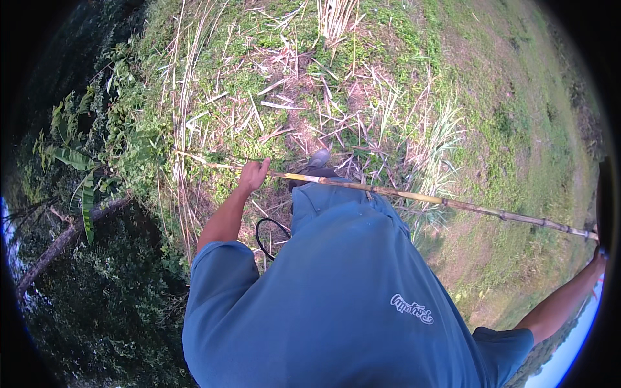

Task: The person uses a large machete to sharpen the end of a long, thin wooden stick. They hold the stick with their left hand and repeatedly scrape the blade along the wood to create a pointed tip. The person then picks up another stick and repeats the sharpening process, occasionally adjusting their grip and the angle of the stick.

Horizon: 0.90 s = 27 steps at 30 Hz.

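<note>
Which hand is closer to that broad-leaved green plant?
Left. The left hand grips the stalk, right of the broad-leaved plant; the right hand is far across, near the picture's right rim.

I am holding a cane stalk [414,195] crosswise before my trousers [307,205], my left hand [255,173] wrapping it near its left end and my right hand [600,260] sitting just beside its right end. A looped cord [258,237] is hanging between my left arm [223,216] and the trousers. My shoe [319,157] is resting beyond the stalk, and stalk pieces [277,105] are lying ahead of it. Farther ahead, a clump of stems [336,19] is standing. A trunk [71,236] is slanting far left; a grass tuft [440,142] is growing right of the pieces.
</note>
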Each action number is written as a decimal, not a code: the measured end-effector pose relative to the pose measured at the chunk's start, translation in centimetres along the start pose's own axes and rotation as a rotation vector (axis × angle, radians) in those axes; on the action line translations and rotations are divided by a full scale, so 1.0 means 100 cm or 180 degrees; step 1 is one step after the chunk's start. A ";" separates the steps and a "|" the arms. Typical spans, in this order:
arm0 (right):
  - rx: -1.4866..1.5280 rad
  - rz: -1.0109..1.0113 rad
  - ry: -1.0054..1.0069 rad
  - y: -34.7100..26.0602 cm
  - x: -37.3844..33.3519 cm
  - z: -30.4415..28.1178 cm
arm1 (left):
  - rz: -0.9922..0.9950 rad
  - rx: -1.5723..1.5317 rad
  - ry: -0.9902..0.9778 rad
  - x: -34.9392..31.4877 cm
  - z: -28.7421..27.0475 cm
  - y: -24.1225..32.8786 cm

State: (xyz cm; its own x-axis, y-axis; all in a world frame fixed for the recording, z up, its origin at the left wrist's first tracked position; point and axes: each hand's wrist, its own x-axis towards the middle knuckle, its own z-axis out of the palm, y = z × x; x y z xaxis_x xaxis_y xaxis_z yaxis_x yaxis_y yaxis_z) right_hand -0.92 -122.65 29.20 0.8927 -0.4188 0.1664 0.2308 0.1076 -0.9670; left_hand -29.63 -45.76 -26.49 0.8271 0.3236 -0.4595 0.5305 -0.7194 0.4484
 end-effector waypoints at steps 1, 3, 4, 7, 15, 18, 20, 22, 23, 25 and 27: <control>-0.0045 -0.0028 -0.0057 0.002 0.010 -0.010 | 0.0093 -0.0146 0.0195 0.008 -0.003 0.018; -0.0084 -0.0035 -0.0153 0.019 0.020 -0.024 | 0.0413 -0.0342 0.0769 0.019 -0.009 0.060; -0.0087 -0.0027 -0.0199 0.034 0.018 -0.028 | 0.0373 -0.0620 0.0526 0.023 -0.024 0.095; 0.0030 -0.0004 -0.0405 0.098 -0.026 -0.002 | 0.1146 -0.0927 0.0824 0.023 -0.050 0.199; 0.1048 0.0144 -0.0301 0.245 -0.192 0.186 | 0.2541 -0.0929 0.0282 -0.049 -0.074 0.399; 0.1141 0.0232 -0.0188 0.258 -0.169 0.160 | 0.2836 -0.0981 0.0280 -0.052 -0.070 0.407; 0.1006 0.0122 -0.0123 0.255 -0.151 0.146 | 0.2847 -0.0848 0.0284 -0.039 -0.065 0.391; 0.0776 0.0058 -0.0239 0.247 -0.124 0.135 | 0.2602 -0.0450 0.0203 -0.019 -0.067 0.351; 0.0673 0.0000 -0.0207 0.241 -0.110 0.131 | 0.2585 -0.0382 0.0264 -0.006 -0.067 0.327; 0.0469 -0.0122 -0.0161 0.225 -0.079 0.127 | 0.2486 -0.0373 0.0380 0.017 -0.066 0.264; 0.0223 -0.0380 0.0113 0.201 -0.045 0.113 | 0.1978 -0.0295 0.0046 0.036 -0.086 0.203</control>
State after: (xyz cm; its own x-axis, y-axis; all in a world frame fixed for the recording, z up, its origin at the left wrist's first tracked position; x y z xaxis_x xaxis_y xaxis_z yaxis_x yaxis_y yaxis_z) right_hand 4.10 -108.37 11.16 0.8433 -0.4639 0.2713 0.3621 0.1174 -0.9247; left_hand -14.22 -53.91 -12.42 0.9883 -0.1291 -0.0816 -0.0368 -0.7198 0.6932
